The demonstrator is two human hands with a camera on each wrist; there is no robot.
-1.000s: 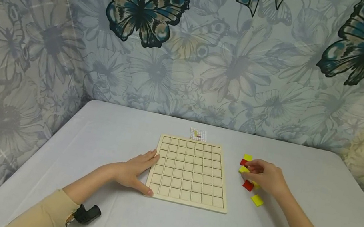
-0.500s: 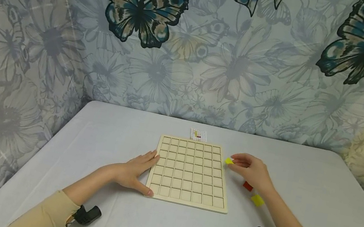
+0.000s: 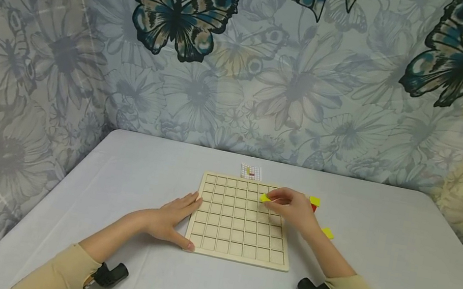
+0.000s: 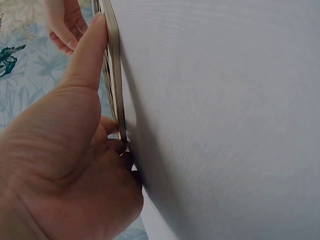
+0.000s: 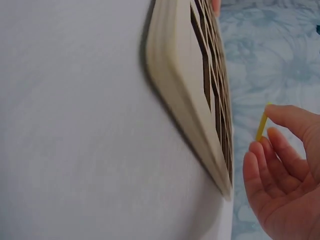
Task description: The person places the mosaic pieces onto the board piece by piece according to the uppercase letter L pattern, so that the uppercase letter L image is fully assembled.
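A pale wooden grid board [image 3: 227, 219] lies flat on the table, its surface divided into small square cells. My left hand [image 3: 169, 216] rests along the board's left edge, thumb at the near corner and fingers spread straight. Over the board's upper right part, my right hand [image 3: 296, 211] pinches a thin yellow square tile [image 3: 265, 198] between thumb and fingertips. In the right wrist view that yellow tile [image 5: 262, 122] shows edge-on, apart from the board [image 5: 187, 100]. The left wrist view has the left thumb [image 4: 90, 55] on the board's edge [image 4: 116, 75].
Right of the board lie a yellow tile [image 3: 315, 200], a red tile [image 3: 313, 208] and another yellow tile [image 3: 327, 233], partly hidden by the right arm. A small card [image 3: 251, 172] printed with a coloured grid sits behind the board. A patterned cloth wall [image 3: 238, 104] stands beyond the table.
My right hand has picked a yellow tile from the group at the right and carried it left over the board. The left hand has stayed in place.
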